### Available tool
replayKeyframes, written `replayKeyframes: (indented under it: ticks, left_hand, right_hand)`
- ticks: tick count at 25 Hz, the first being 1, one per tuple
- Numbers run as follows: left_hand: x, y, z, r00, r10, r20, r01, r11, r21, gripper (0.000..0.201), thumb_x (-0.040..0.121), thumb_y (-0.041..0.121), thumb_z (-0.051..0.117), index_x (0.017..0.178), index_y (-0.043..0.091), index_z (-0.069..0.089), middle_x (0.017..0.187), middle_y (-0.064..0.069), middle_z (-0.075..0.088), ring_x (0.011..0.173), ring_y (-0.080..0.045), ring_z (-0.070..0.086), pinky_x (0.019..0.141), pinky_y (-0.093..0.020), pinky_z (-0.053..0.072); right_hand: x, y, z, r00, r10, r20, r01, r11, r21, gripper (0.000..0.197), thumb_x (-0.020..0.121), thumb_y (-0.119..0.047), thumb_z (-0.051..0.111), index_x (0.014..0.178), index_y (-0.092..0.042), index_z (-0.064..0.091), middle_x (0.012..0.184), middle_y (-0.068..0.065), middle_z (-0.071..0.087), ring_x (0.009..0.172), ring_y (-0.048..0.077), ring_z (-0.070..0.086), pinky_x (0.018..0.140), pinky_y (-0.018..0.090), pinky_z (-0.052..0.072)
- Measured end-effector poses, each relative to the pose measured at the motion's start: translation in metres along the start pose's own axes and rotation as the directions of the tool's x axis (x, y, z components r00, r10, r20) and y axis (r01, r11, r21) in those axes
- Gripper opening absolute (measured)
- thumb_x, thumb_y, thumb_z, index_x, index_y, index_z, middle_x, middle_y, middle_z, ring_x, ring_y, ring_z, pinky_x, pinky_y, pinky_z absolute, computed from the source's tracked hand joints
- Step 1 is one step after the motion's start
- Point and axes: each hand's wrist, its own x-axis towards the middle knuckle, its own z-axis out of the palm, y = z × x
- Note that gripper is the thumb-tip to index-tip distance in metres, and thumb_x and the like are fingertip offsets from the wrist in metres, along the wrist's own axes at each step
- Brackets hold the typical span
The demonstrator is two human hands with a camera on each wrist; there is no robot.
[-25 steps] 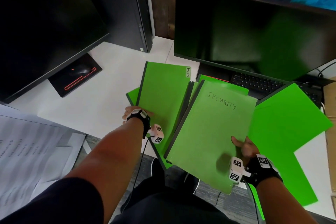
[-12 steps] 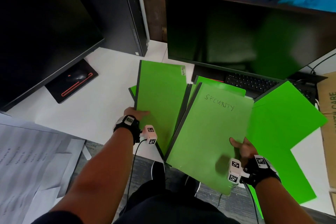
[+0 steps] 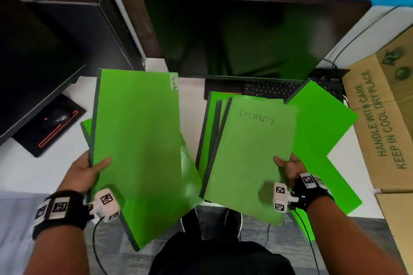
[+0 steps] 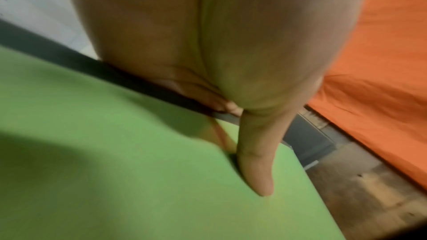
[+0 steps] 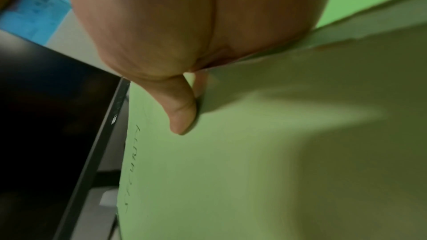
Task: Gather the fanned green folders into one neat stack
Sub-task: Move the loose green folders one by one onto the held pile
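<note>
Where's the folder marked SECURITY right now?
In the head view the SECURITY folder sits right of centre, gripped at its right edge by the right hand, in front of the keyboard and apart from the Permits folder.

Both hands (image 3: 83,172) (image 3: 290,168) gripping (thumbs uppermost).

The head view looks steeply down from above onto the white surface (image 3: 55,176), facing forward toward the wide dark monitor (image 3: 245,35), and takes in both forearms. The left wrist view sits very close behind the left thumb (image 4: 256,171), looking along it across the flat green card folder with the dark spine (image 4: 115,171), which the head view also shows (image 3: 138,140). The right wrist view looks equally closely past the right thumb (image 5: 180,116) over the green folder handwritten "SECURITY" (image 5: 231,171), shared with the head view (image 3: 250,152).
</note>
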Motion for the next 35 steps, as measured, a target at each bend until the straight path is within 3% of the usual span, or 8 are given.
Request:
replayKeyframes:
  ticks: [4,6,10,16,20,23,29,35]
  left_hand:
    - [-0.013,0.03,0.038,0.995,0.081,0.056,-0.083,0.996,0.043,0.033,0.085,0.023,0.071,0.116,0.015,0.063,0.097,-0.008,0.075,0.091,-0.031,0.071,0.087,-0.052,0.053]
    - [-0.018,0.041,0.053,0.995,0.085,0.059,-0.088,0.996,0.035,0.04,0.084,0.028,0.072,0.117,0.008,0.061,0.087,-0.007,0.069,0.089,-0.033,0.066,0.09,-0.052,0.049]
    - [-0.03,0.057,0.043,0.996,0.033,0.088,-0.033,0.999,-0.004,0.061,0.08,0.045,0.072,0.127,0.01,0.056,0.116,-0.017,0.066,0.111,-0.033,0.058,0.099,-0.044,0.041]
    - [-0.053,0.071,0.035,0.994,0.016,0.104,0.012,0.965,-0.262,0.027,0.084,0.029,0.069,0.091,0.004,0.062,0.065,-0.02,0.069,0.042,-0.016,0.06,0.052,-0.022,0.051]
    - [-0.032,0.054,0.058,0.991,-0.069,0.117,0.092,0.974,-0.208,0.046,0.073,0.047,0.079,0.102,0.014,0.065,0.098,-0.016,0.066,0.082,-0.036,0.054,0.068,-0.068,0.049]
    - [-0.043,0.059,0.109,0.98,0.015,0.199,0.041,0.96,-0.275,0.021,0.089,0.019,0.067,0.11,0.019,0.067,0.108,-0.011,0.075,0.09,-0.029,0.072,0.073,-0.04,0.057]
    - [-0.044,0.066,0.133,0.989,0.038,0.146,0.005,0.959,-0.285,0.084,0.087,0.003,0.067,0.15,0.036,0.023,0.13,-0.009,0.059,0.104,-0.03,0.065,0.088,-0.052,0.053]
    - [-0.04,0.06,0.122,0.962,0.013,0.273,0.056,0.968,-0.245,0.015,0.091,0.009,0.061,0.104,0.012,0.068,0.111,-0.026,0.07,0.077,-0.025,0.075,0.072,-0.041,0.06]
  right_hand:
    - [-0.018,-0.013,0.026,0.986,-0.112,0.127,0.127,0.986,-0.112,0.03,0.085,0.0,0.064,0.113,-0.01,0.062,0.093,0.002,0.072,0.077,0.019,0.064,0.065,0.025,0.054]
    - [-0.026,-0.017,0.04,0.97,-0.17,0.175,0.199,0.966,-0.167,0.035,0.084,0.001,0.065,0.117,-0.009,0.064,0.086,-0.003,0.074,0.082,0.022,0.067,0.079,0.032,0.057]
    - [-0.034,-0.024,0.042,0.957,-0.234,0.174,0.266,0.944,-0.196,0.035,0.085,0.003,0.062,0.116,-0.014,0.066,0.099,0.006,0.072,0.07,0.008,0.069,0.068,0.028,0.057]
    - [-0.049,-0.038,0.031,0.958,-0.256,0.127,0.273,0.951,-0.143,0.032,0.086,-0.003,0.062,0.107,-0.026,0.066,0.096,-0.002,0.072,0.08,0.01,0.068,0.065,0.024,0.051]
    - [-0.06,-0.044,0.055,0.941,-0.279,0.193,0.303,0.947,-0.106,0.035,0.085,-0.005,0.066,0.118,-0.018,0.064,0.111,0.005,0.072,0.091,0.019,0.069,0.086,0.036,0.055]
    - [-0.07,-0.047,0.082,0.927,-0.253,0.276,0.272,0.962,-0.032,0.038,0.088,-0.011,0.063,0.126,-0.013,0.058,0.121,0.006,0.067,0.102,0.021,0.066,0.096,0.037,0.049]
    - [-0.082,-0.032,0.116,0.923,-0.331,0.197,0.35,0.934,-0.068,0.07,0.089,-0.049,0.056,0.146,-0.015,0.034,0.143,-0.011,0.039,0.134,0.011,0.038,0.116,0.037,0.027]
    - [-0.07,-0.029,0.11,0.9,-0.246,0.359,0.376,0.856,-0.355,0.083,0.073,-0.067,0.064,0.14,-0.025,0.039,0.136,0.0,0.056,0.121,0.021,0.055,0.105,0.046,0.044]
